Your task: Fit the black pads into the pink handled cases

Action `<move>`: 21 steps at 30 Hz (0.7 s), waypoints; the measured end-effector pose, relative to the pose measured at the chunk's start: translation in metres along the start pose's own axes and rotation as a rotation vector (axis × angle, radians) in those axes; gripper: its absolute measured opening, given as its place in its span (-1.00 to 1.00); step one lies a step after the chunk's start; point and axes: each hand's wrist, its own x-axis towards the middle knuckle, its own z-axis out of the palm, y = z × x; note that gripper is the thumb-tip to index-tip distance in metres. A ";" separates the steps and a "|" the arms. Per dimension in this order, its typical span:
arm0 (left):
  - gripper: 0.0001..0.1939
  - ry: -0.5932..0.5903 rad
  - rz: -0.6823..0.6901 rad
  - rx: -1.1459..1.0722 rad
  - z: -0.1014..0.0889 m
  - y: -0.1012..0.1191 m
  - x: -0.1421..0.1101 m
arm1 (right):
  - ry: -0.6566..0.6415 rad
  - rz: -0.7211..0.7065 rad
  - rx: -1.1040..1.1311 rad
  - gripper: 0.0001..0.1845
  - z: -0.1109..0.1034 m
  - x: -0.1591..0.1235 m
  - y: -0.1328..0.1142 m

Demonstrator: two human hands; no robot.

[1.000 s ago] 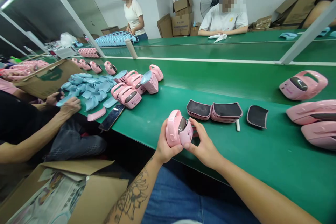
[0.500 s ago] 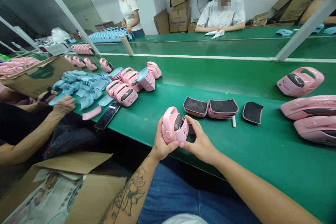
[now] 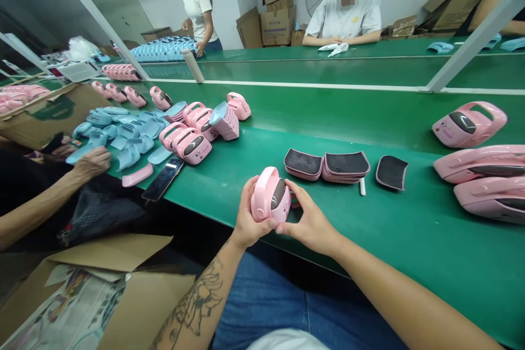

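Observation:
Between my two hands is a pink plastic housing with a loop handle and a dark, glossy window. My left hand wraps its left side, and my right hand grips the right side with thumb and fingers. The housing is held above the table's near edge. Just beyond my right hand lie two stacks of curved pink panels with black faces, a left stack and a right stack. A single black-faced panel rests farther right, and a small white stick touches the right stack.
More pink housings stand at the right and left on the green table. A phone lies near blue parts, where a co-worker's hand rests. An open carton sits below left. Two people are across the table.
The housing has turned slightly in my hands, which keep their hold. The whole view has shifted a little. The standing person across the table has turned and moved an arm.

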 end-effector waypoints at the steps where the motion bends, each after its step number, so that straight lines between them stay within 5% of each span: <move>1: 0.09 0.001 0.006 0.005 -0.001 -0.002 -0.001 | 0.000 -0.006 -0.009 0.19 0.000 0.000 0.001; 21: -0.10 0.053 0.070 0.103 0.003 -0.003 -0.007 | -0.036 -0.165 -0.199 0.16 -0.004 -0.001 0.000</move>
